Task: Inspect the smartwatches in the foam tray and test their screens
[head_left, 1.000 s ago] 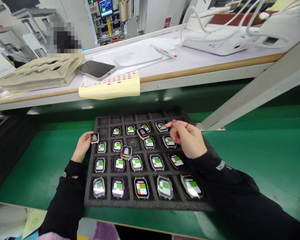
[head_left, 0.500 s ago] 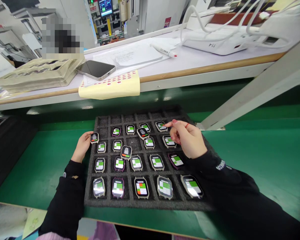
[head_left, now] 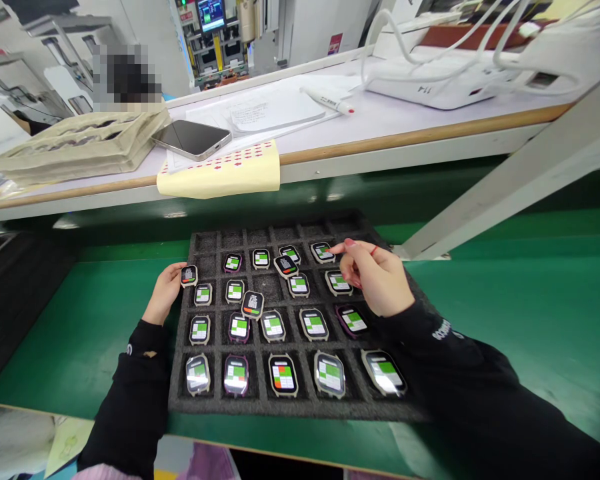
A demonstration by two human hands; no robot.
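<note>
A black foam tray (head_left: 215, 400) with a grid of pockets lies on the green belt and holds several small watch bodies with lit screens. My left hand (head_left: 165, 292) is at the tray's left edge, fingers closed on one watch body (head_left: 189, 275) with a red bar on its screen. My right hand (head_left: 373, 277) hovers over the tray's far right. Its forefinger points at the watch body (head_left: 323, 252) in the back row, and the other fingers are curled. Two watch bodies (head_left: 253, 305) lie loose on top of the grid, out of their pockets.
A white shelf (head_left: 380, 127) runs above the belt with a phone (head_left: 193, 139), a yellow sticker sheet (head_left: 220, 175), papers, a marker (head_left: 330, 102) and a white device with cables (head_left: 430, 87). Beige trays (head_left: 80, 143) are stacked at left. A grey strut (head_left: 520, 167) slants at right.
</note>
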